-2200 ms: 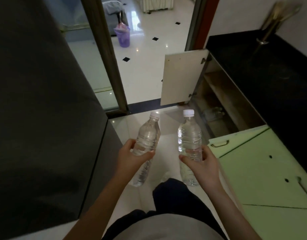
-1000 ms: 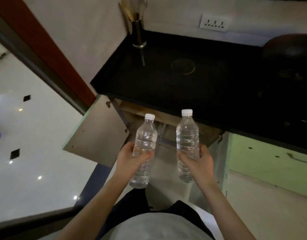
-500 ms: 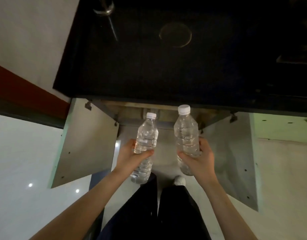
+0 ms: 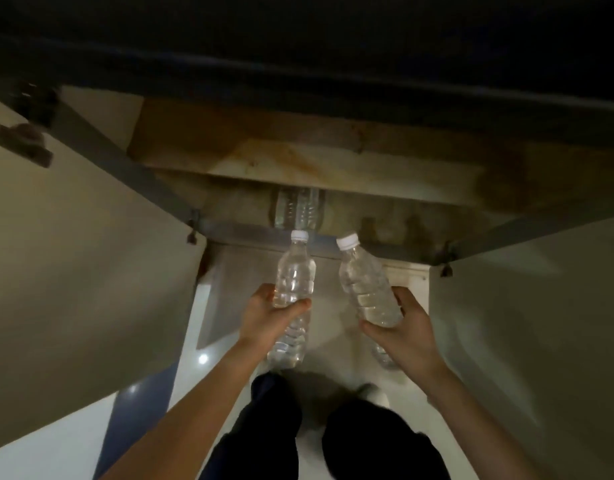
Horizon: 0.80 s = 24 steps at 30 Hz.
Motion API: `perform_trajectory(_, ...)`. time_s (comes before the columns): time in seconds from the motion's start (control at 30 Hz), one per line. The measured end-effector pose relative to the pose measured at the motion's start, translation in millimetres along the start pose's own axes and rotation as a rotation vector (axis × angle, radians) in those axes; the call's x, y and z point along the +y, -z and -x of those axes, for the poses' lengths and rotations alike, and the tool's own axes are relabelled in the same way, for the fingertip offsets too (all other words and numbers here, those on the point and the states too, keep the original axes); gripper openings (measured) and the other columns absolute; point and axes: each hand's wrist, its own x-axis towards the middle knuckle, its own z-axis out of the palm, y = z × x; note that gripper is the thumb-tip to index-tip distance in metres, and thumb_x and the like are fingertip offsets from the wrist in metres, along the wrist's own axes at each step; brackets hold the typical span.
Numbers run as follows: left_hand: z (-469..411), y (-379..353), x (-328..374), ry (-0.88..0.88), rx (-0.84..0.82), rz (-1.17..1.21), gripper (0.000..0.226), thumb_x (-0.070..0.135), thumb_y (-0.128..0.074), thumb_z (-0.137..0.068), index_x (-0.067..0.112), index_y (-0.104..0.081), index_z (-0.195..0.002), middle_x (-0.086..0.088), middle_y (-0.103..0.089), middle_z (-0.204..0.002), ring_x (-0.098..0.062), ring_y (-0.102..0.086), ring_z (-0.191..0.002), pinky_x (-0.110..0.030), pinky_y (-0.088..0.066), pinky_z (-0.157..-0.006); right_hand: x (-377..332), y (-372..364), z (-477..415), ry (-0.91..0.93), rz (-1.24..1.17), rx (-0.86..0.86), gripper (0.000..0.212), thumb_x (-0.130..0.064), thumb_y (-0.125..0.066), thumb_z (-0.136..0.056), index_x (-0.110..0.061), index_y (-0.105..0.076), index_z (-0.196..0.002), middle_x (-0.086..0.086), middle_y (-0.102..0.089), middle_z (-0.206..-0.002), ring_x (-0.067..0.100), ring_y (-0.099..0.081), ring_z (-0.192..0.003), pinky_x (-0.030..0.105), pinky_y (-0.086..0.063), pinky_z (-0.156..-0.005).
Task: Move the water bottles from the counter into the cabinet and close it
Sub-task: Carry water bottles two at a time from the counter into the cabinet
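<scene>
I hold two clear water bottles with white caps in front of an open cabinet under the black counter. My left hand [image 4: 267, 315] grips the left bottle [image 4: 295, 275] around its middle, nearly upright. My right hand [image 4: 401, 325] grips the right bottle [image 4: 366, 285], which tilts with its cap to the left. Both caps sit just before the cabinet's front edge. Inside, on the stained wooden cabinet floor [image 4: 368, 168], more clear bottles [image 4: 298, 209] stand at the middle front. Both cabinet doors hang wide open, the left door [image 4: 84, 271] and the right door [image 4: 534, 323].
The black counter [image 4: 298, 46] overhangs the cabinet across the top. My dark-trousered legs and a white shoe [image 4: 373, 393] stand on the glossy pale floor between the doors. A dark floor strip [image 4: 136, 420] lies at lower left.
I have come closer and lower toward the cabinet; its inside now fills the view and the bottles in it show. Both hands kept their bottles, and the right one has tilted left.
</scene>
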Motion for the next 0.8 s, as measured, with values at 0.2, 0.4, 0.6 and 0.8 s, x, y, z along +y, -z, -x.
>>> perform_trajectory(0.2,-130,-79,-48,-0.102,0.009,-0.057,0.044,0.058,-0.079,-0.055,0.024,-0.063,-0.079,0.011,-0.07,-0.07,-0.005,-0.066,-0.068,-0.024,-0.045,-0.059,102,-47,-104,-0.014,-0.039,0.078,0.042,-0.012,-0.087,-0.066,-0.021,-0.064,-0.1,-0.01,-0.071,-0.088,0.003,-0.067,-0.079,0.007,-0.048,-0.065)
perform_trajectory(0.4,-243,-157,-76,-0.313,0.042,-0.034,0.037,0.052,-0.08,-0.06,0.024,-0.065,-0.078,0.014,-0.07,-0.068,0.001,-0.065,-0.065,-0.021,-0.045,-0.058,182,-88,-205,0.021,-0.063,0.187,0.039,-0.016,-0.088,-0.068,-0.027,-0.061,-0.094,-0.015,-0.065,-0.086,-0.003,-0.06,-0.076,0.007,-0.039,-0.059)
perform_trajectory(0.6,-304,-195,-66,-0.537,0.112,-0.142,0.039,0.064,-0.07,-0.062,0.03,-0.063,-0.08,0.015,-0.069,-0.07,-0.001,-0.064,-0.066,-0.021,-0.049,-0.056,221,-108,-273,0.111,-0.014,0.208,0.037,-0.025,-0.088,-0.069,-0.035,-0.057,-0.088,-0.019,-0.061,-0.086,-0.005,-0.056,-0.078,0.012,-0.038,-0.062)
perform_trajectory(0.8,-318,-210,-48,-0.551,0.231,-0.167,0.038,0.063,-0.069,-0.069,0.027,-0.06,-0.077,0.016,-0.054,-0.06,0.002,-0.046,-0.055,-0.011,-0.026,-0.044,237,-111,-290,0.161,-0.019,0.24,0.033,-0.026,-0.084,-0.073,-0.025,-0.062,-0.097,-0.011,-0.067,-0.09,0.002,-0.062,-0.079,0.013,-0.044,-0.065)
